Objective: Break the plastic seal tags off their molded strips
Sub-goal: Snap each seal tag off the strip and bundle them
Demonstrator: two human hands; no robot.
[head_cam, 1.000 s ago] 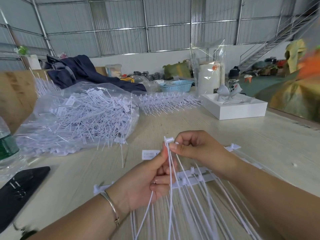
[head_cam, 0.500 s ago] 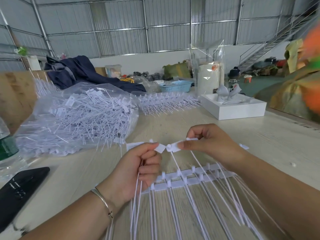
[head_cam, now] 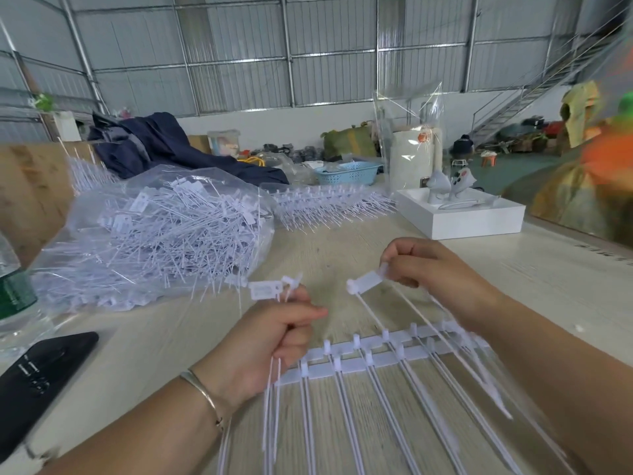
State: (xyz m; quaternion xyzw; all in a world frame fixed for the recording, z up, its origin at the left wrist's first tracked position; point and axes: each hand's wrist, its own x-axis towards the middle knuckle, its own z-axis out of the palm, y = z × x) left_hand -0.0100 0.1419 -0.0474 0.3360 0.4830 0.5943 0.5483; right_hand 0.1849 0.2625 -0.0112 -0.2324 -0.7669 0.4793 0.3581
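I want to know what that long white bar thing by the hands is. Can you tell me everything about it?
The strip is white molded plastic: two flat rails side by side with little upright nubs. It lies slanted on the table, just in front of both hands. Thin white tag stems run from it toward the camera. Its left end slips behind the left hand.

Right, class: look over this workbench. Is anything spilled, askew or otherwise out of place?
Yes. The clear bag of loose seal tags lies on its side, thin tails poking out of its open mouth onto the table. Otherwise, nothing odd: each hand, left and right, pinches a tag above the molded strip.
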